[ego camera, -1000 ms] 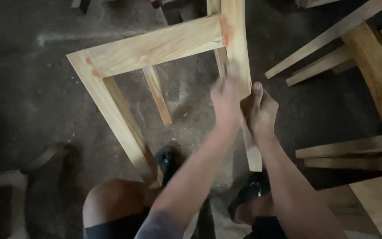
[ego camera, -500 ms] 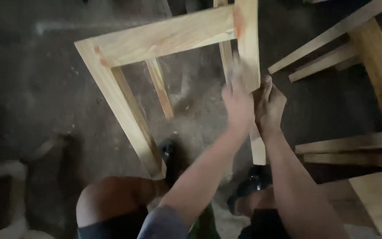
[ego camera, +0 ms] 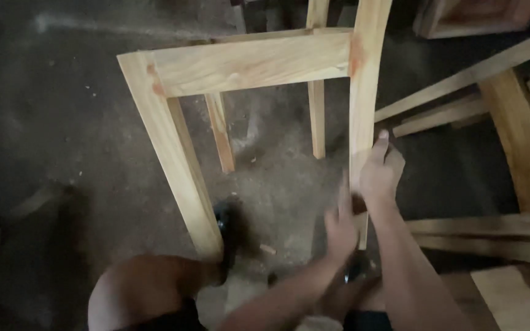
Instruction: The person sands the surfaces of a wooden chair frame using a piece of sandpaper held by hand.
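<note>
A pale wooden frame (ego camera: 249,61) with a cross rail and long legs stands on the dark floor in front of me. My right hand (ego camera: 381,170) is wrapped around its right leg (ego camera: 363,104) about halfway down, thumb up along the wood. Just below and to the left, my left hand (ego camera: 340,222) lies flat against the same leg with its fingers stretched out. It is blurred, and I cannot tell whether anything is under its palm. The frame's left leg (ego camera: 176,171) ends next to my dark shoe (ego camera: 223,222).
My bare knee (ego camera: 142,288) is at the bottom left. More wooden chair parts (ego camera: 513,116) and long slats (ego camera: 492,232) crowd the right side. A wooden box (ego camera: 473,15) sits at the top right. The floor (ego camera: 62,122) is dusty with small chips.
My left hand has slid down the right leg from near the rail to below my right hand. The right hand keeps its hold. The view has tilted, showing more of the frame.
</note>
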